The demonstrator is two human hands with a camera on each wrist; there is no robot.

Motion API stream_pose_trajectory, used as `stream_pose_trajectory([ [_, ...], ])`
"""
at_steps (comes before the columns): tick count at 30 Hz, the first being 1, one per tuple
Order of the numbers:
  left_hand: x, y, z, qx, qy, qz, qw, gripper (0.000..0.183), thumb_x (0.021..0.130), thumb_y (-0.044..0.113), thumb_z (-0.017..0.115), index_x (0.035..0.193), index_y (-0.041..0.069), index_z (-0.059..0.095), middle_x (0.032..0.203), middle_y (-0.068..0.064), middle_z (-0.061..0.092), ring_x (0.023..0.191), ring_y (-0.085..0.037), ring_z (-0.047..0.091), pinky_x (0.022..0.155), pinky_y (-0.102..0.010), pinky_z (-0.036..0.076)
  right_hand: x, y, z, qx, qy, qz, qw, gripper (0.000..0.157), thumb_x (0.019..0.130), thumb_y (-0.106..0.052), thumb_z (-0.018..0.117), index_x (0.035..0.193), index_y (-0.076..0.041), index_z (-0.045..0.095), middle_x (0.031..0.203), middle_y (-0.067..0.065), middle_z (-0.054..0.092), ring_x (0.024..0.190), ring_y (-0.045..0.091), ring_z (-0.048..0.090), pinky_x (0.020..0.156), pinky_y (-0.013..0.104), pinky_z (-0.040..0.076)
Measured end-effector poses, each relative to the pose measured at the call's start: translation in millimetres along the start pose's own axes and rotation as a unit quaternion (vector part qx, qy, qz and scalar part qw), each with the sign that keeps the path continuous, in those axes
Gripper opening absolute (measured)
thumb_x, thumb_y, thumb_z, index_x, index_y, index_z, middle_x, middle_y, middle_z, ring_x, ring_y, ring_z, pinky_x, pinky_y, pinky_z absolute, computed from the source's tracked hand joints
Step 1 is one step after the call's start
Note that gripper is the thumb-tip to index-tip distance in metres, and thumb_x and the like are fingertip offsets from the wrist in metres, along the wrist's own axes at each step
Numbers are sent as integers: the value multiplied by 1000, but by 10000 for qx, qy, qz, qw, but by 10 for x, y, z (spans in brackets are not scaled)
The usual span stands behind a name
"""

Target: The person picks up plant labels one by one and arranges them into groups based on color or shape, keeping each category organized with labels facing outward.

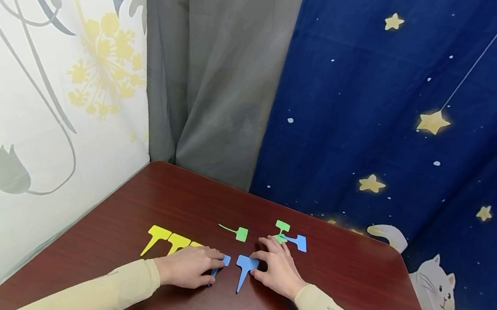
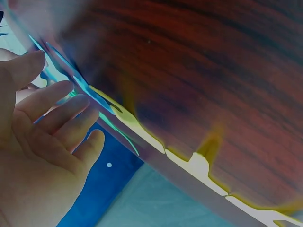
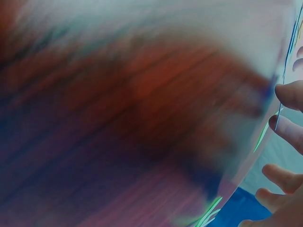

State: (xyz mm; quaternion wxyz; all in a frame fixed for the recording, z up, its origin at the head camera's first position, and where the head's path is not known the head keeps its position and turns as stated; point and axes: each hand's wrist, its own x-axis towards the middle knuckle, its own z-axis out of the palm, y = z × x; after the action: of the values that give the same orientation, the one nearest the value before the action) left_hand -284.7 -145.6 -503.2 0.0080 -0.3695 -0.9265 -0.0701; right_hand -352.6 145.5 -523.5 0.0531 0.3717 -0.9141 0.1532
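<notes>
T-shaped plastic plant labels lie on the dark red wooden table. My right hand point(image 1: 280, 268) pinches the right edge of the head of a blue plant label point(image 1: 241, 273), its pointed stem toward me. Thumb and forefinger show on either side of that thin label in the right wrist view. Over a second blue plant label point(image 1: 226, 260) rests my left hand point(image 1: 190, 267), fingers loosely bent and partly covering it. Left of that hand three yellow plant labels, one of them the leftmost label point(image 1: 157, 237), form a row; the third is partly hidden by the hand.
Beyond the hands lies a green plant label point(image 1: 242, 234) on its own. Farther right, a green plant label point(image 1: 283, 226), another partly hidden green one and a blue plant label point(image 1: 301, 243) lie close together. Curtains point(image 1: 235, 70) hang behind the table point(image 1: 197, 190).
</notes>
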Motion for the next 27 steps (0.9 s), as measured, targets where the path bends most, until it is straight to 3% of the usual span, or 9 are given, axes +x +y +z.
stream_pose_trajectory([
  [12,-12,-6,38,-5,-113,-37,9999,46,98,37,65,137,13,65,144,-4,55,132,-21,53,103,-40,48,55,-76,93,73,62,-175,9998,31,86,-41,79,115,-28,77,145,9,51,139,31,39,108,70,28],
  [27,31,79,79,-40,-242,236,9994,56,103,40,57,149,10,50,154,-9,44,143,-24,41,113,-41,38,33,-125,135,33,55,-84,9999,32,88,-43,76,118,-32,75,139,4,57,132,23,47,107,72,26],
])
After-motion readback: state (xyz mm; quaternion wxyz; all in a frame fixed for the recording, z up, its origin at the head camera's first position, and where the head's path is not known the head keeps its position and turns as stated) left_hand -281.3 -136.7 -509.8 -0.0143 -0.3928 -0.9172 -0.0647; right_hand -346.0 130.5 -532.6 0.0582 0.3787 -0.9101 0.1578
